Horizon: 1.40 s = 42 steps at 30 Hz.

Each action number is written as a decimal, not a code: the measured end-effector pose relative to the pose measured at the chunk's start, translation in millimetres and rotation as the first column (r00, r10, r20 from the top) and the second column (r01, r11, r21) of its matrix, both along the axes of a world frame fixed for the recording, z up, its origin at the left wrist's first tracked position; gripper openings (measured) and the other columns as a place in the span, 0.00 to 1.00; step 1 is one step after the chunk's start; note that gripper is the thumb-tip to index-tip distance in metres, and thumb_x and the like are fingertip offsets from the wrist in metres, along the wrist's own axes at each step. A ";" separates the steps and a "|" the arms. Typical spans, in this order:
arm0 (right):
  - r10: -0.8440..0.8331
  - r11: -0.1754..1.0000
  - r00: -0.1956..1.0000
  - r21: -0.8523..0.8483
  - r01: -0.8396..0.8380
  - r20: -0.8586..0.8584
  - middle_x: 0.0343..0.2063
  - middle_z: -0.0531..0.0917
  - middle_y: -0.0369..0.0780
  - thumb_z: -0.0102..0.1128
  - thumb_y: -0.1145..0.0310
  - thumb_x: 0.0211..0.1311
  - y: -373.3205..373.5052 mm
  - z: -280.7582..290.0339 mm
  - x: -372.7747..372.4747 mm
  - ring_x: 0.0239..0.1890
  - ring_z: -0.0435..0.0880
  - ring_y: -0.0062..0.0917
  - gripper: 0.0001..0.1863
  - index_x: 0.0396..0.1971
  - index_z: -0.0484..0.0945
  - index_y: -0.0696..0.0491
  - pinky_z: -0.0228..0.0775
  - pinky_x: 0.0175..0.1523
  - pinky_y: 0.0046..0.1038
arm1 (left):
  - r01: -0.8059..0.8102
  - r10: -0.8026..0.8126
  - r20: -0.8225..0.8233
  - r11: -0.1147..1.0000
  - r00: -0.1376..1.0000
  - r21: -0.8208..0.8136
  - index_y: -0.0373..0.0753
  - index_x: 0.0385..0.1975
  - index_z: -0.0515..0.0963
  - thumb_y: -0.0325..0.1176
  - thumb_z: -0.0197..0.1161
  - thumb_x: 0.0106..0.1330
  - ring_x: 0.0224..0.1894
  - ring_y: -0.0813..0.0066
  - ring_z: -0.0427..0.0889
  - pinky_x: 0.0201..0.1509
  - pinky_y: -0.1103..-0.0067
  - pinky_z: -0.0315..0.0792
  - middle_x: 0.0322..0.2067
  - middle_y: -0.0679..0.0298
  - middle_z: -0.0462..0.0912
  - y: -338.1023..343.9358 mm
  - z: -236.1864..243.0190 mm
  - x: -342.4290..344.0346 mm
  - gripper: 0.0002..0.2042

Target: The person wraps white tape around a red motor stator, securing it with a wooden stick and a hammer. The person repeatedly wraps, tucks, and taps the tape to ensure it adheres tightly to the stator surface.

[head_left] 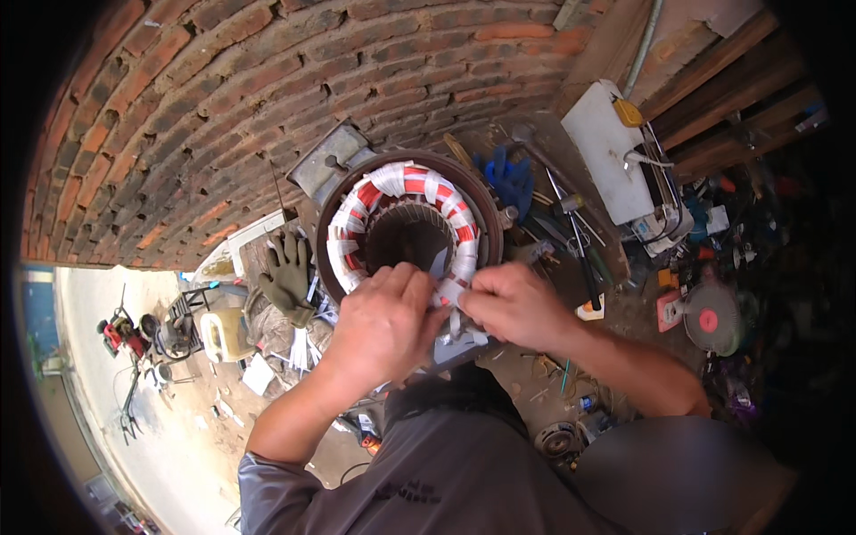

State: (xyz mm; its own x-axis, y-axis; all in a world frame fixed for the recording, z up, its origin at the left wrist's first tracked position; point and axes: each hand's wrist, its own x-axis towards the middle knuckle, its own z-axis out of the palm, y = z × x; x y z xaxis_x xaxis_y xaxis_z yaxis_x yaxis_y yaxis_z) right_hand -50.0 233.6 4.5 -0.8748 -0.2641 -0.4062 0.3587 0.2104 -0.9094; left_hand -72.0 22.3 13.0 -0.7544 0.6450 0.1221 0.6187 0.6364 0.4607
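A motor stator (323,183) stands in front of me, its round dark metal housing open at the top. Around its bore runs a ring of coil windings (342,227), bound in white tape with red bands showing between the wraps. My left hand (392,308) is closed over the near side of the ring, fingertips reaching toward the bore. Just right of it, my right hand (513,303) pinches white tape (448,292) at the ring's near right edge. The fingertips of both hands are partly hidden, and a short tape end hangs between them.
A brick wall (267,116) rises behind the bench. Grey-green gloves (287,276) lie left of the stator, blue gloves (510,181) and a hammer (535,143) to its right. A white panel (606,147) leans farther right. A yellowish jerrycan (225,335) stands at left.
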 end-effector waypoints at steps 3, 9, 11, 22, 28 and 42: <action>-0.025 0.999 1.000 -0.044 0.025 -0.004 0.12 0.75 0.32 0.60 0.68 0.69 2.4 -4.1 12.7 0.14 0.70 0.12 0.17 0.19 0.77 0.58 0.57 0.18 0.22 | 0.027 -0.028 -0.013 0.998 1.000 -0.054 0.33 0.37 0.77 0.36 0.71 0.58 0.37 0.58 0.81 0.40 0.66 0.77 0.32 0.57 0.77 2.0 1.5 1.9 0.14; -0.110 0.985 0.984 -0.114 0.127 0.139 0.14 0.73 0.31 0.61 0.69 0.71 4.5 -9.5 17.3 0.13 0.67 0.10 0.15 0.21 0.77 0.57 0.52 0.17 0.21 | 0.030 -0.028 0.063 0.999 0.998 -0.029 0.32 0.40 0.78 0.35 0.71 0.60 0.40 0.54 0.80 0.46 0.64 0.76 0.36 0.54 0.79 -1.7 -2.9 -1.3 0.15; -0.131 0.980 0.982 -0.132 0.149 0.136 0.14 0.73 0.31 0.60 0.69 0.70 3.2 -12.1 18.1 0.14 0.67 0.10 0.15 0.22 0.77 0.58 0.52 0.18 0.21 | 0.056 -0.065 0.189 0.997 0.980 0.055 0.32 0.42 0.77 0.34 0.71 0.61 0.41 0.51 0.80 0.48 0.64 0.75 0.37 0.53 0.79 -5.7 -2.6 -7.5 0.15; -0.241 0.970 0.952 -0.026 0.241 -0.189 0.10 0.72 0.35 0.64 0.68 0.63 -8.9 -21.2 21.1 0.17 0.67 0.12 0.19 0.15 0.75 0.63 0.59 0.22 0.29 | 0.121 -0.122 0.047 0.992 0.991 0.029 0.32 0.45 0.74 0.25 0.67 0.59 0.41 0.48 0.80 0.45 0.62 0.76 0.38 0.52 0.77 8.7 4.8 -1.0 0.15; -0.287 0.955 0.952 -0.108 0.275 -0.109 0.13 0.75 0.31 0.64 0.69 0.67 -2.1 -36.5 28.3 0.15 0.69 0.10 0.16 0.18 0.78 0.57 0.55 0.19 0.21 | 0.037 -0.061 0.285 0.996 0.956 0.087 0.32 0.42 0.79 0.29 0.70 0.63 0.37 0.59 0.84 0.42 0.69 0.78 0.35 0.52 0.80 6.2 3.3 -12.3 0.11; -0.381 0.907 0.817 -0.004 0.420 -0.433 0.13 0.75 0.30 0.67 0.68 0.66 -16.6 -68.3 41.6 0.16 0.69 0.11 0.15 0.20 0.78 0.59 0.58 0.21 0.24 | 0.112 0.287 0.877 0.929 0.384 -0.353 0.35 0.25 0.85 0.52 0.79 0.57 0.16 0.80 0.77 0.18 0.79 0.62 0.18 0.64 0.82 38.0 7.6 -92.2 0.23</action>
